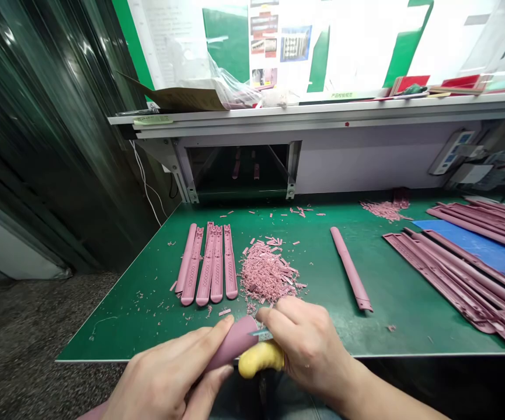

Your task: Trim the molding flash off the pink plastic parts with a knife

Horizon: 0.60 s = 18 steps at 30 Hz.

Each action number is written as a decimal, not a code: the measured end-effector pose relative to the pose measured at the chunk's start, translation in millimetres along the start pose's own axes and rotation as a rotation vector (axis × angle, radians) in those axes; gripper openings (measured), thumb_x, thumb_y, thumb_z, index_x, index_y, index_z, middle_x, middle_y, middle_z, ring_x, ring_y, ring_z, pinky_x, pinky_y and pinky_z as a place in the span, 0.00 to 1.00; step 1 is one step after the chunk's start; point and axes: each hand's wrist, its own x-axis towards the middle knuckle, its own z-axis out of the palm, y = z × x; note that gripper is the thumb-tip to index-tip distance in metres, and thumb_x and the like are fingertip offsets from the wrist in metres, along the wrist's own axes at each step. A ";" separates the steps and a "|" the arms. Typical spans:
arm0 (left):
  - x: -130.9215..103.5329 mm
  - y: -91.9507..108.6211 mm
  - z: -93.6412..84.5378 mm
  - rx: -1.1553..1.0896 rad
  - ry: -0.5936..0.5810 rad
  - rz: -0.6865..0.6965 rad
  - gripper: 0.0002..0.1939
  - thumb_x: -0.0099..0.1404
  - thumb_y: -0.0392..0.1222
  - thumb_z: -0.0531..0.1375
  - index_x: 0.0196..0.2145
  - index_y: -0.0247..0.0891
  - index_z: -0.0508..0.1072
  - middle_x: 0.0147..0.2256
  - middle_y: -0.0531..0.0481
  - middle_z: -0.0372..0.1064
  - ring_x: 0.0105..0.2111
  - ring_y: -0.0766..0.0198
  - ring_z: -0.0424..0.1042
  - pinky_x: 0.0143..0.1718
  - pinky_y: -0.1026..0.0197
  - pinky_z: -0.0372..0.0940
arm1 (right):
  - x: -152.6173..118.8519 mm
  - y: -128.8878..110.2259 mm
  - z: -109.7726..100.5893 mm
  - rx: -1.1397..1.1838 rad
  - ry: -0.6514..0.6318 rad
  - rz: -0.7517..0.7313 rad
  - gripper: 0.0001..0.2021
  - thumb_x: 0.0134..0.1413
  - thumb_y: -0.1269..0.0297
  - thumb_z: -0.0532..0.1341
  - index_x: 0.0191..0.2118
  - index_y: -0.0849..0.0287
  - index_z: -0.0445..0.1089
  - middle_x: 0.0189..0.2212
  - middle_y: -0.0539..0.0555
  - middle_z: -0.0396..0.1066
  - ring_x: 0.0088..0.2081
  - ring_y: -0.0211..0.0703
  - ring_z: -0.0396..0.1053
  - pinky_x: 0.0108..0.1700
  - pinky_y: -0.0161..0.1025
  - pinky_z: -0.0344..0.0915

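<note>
A pink plastic part (pixel 233 341) is in my left hand (pixel 169 373), its rounded end pointing up and right. My right hand (pixel 307 344) is closed around a small blade (pixel 261 334), whose edge meets the rounded end of the part. Something yellow (pixel 261 358), perhaps a finger cover, shows just below the blade at my right hand. Beyond my hands lies a heap of pink shavings (pixel 267 271). Several long pink parts (pixel 211 262) lie side by side left of the heap, and a single one (pixel 351 268) rests to its right.
More long pink parts (pixel 458 286) lie at the right, some over a blue sheet (pixel 484 245). A smaller pile of scraps (pixel 383 210) is at the back right of the green table (pixel 147 309). Behind it are an opening (pixel 243 169) and a shelf (pixel 313 111).
</note>
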 end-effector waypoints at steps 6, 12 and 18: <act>3.0 10.4 11.1 0.008 0.162 -0.103 0.22 0.61 0.43 0.59 0.54 0.42 0.68 0.41 0.49 0.78 0.33 0.58 0.79 0.32 0.68 0.73 | -2.2 1.6 11.4 -0.060 0.002 -0.023 0.20 0.68 0.64 0.44 0.25 0.60 0.65 0.19 0.51 0.60 0.22 0.40 0.52 0.26 0.39 0.44; 1.4 2.2 16.4 -0.016 0.096 -0.152 0.24 0.64 0.43 0.57 0.57 0.40 0.65 0.45 0.48 0.77 0.38 0.60 0.79 0.36 0.69 0.73 | 0.6 11.4 18.3 -0.048 0.013 -0.072 0.25 0.68 0.64 0.43 0.20 0.59 0.62 0.17 0.51 0.58 0.21 0.39 0.50 0.24 0.39 0.42; 16.5 -37.5 -16.7 0.255 -0.150 0.299 0.23 0.66 0.29 0.50 0.56 0.44 0.67 0.55 0.47 0.68 0.60 0.52 0.60 0.58 0.45 0.58 | 11.5 33.2 3.7 0.166 -0.100 -0.268 0.29 0.64 0.43 0.46 0.27 0.60 0.70 0.18 0.47 0.58 0.19 0.35 0.51 0.22 0.36 0.42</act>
